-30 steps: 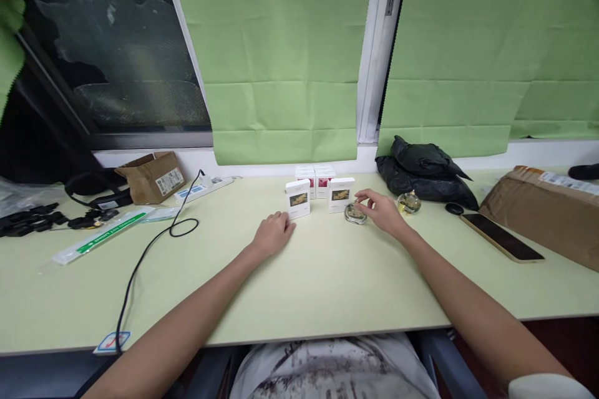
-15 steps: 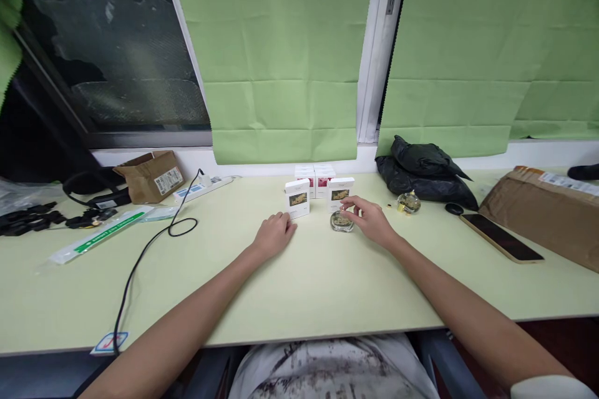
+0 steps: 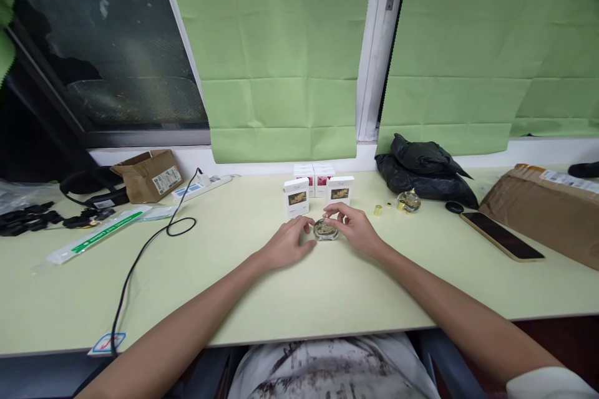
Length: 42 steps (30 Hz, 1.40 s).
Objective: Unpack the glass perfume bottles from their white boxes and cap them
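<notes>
A clear glass perfume bottle (image 3: pixel 326 230) with a dark patterned front stands on the table between my hands. My right hand (image 3: pixel 354 228) has its fingertips pinched at the bottle's top, partly covering the neck. My left hand (image 3: pixel 289 242) is at the bottle's left side, thumb and fingers apart and curved towards the glass; whether they touch it I cannot tell. Just behind stand two white boxes with dark pictures, the left box (image 3: pixel 296 198) and the right box (image 3: pixel 340 191). A small gold cap (image 3: pixel 377 210) sits to the right of my right hand.
Pink-and-white boxes (image 3: pixel 314 178) stand by the wall. Rightward are another perfume bottle (image 3: pixel 410 201), black plastic bags (image 3: pixel 421 168), a phone (image 3: pixel 503 237) and a brown parcel (image 3: pixel 543 218). A black cable (image 3: pixel 140 255) and an opened carton (image 3: pixel 148 177) lie left.
My right hand and the perfume bottle have shifted left and a little nearer. My left hand has moved right, to the bottle's side, its fingers spreading. The gold cap has come into view.
</notes>
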Tool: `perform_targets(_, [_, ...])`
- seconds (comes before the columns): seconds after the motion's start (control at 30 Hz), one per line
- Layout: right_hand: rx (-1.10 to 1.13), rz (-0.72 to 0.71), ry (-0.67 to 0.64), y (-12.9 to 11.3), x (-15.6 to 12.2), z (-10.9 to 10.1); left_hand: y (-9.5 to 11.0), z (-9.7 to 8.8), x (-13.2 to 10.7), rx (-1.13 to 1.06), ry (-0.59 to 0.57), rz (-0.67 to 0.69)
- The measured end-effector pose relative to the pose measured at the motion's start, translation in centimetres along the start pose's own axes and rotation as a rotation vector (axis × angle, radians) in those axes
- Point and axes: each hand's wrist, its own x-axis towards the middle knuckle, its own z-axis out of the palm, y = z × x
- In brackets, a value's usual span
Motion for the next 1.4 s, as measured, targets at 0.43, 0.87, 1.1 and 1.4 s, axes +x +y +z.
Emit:
perform_targets(0.43, [0.083, 0.032, -0.044, -1.7, -0.6, 1.2, 0.6, 0.5, 0.2, -0.200, -0.033, 0.001])
perform_targets(0.87, [-0.273, -0.063, 0.119, 1.2, 0.0, -1.7, 0.1, 0.2, 0.3, -0.193, -0.007, -0.005])
perform_targets(1.1, [-0.786, 0.225, 0.335, 5.2, 1.3, -7.0, -0.3, 0.0, 0.3, -0.168, -0.002, -0.025])
perform_targets(1.4, [-1.016, 0.762, 0.046, 7.9, 0.9, -9.4, -0.3, -0.1, 0.3, -0.165, 0.003, -0.020])
